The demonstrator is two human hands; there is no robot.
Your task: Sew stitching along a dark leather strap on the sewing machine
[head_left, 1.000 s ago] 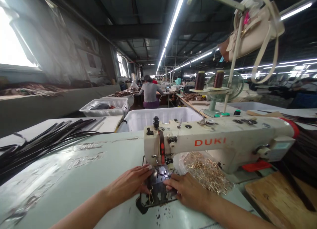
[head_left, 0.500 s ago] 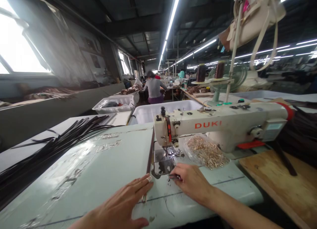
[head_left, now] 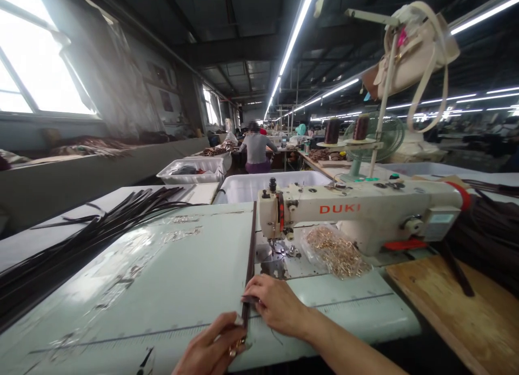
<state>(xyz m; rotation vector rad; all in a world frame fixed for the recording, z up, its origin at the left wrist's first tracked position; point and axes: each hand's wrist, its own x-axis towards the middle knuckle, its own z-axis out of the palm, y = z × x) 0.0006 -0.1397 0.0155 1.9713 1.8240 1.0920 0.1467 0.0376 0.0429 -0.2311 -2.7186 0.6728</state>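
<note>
A narrow dark brown strap (head_left: 252,245) runs lengthwise over the pale green table, just left of the sewing machine (head_left: 324,205). My left hand (head_left: 213,342) is closed around the strap's near end, where gold-coloured metal hardware (head_left: 237,347) shows beneath the fingers. My right hand (head_left: 279,305) pinches a small dark metal tool (head_left: 250,299), perhaps thread snips, whose tip lies against the strap. Its exact shape is partly hidden by the fingers. Right of the needle area rests a clear plastic bag of gold-coloured hardware (head_left: 336,250).
Many dark straps (head_left: 101,218) lie along the table's left side. A wooden board (head_left: 454,305) is at the right. White bins (head_left: 275,181) stand behind the machine, and a person (head_left: 256,151) sits farther back. Thread cones (head_left: 332,131) and a beige bag (head_left: 413,56) are above right.
My right hand has moved left from beside the needle plate to the strap, still with the small tool. My left hand, earlier flat on the strap, has drawn nearer and closed on its end.
</note>
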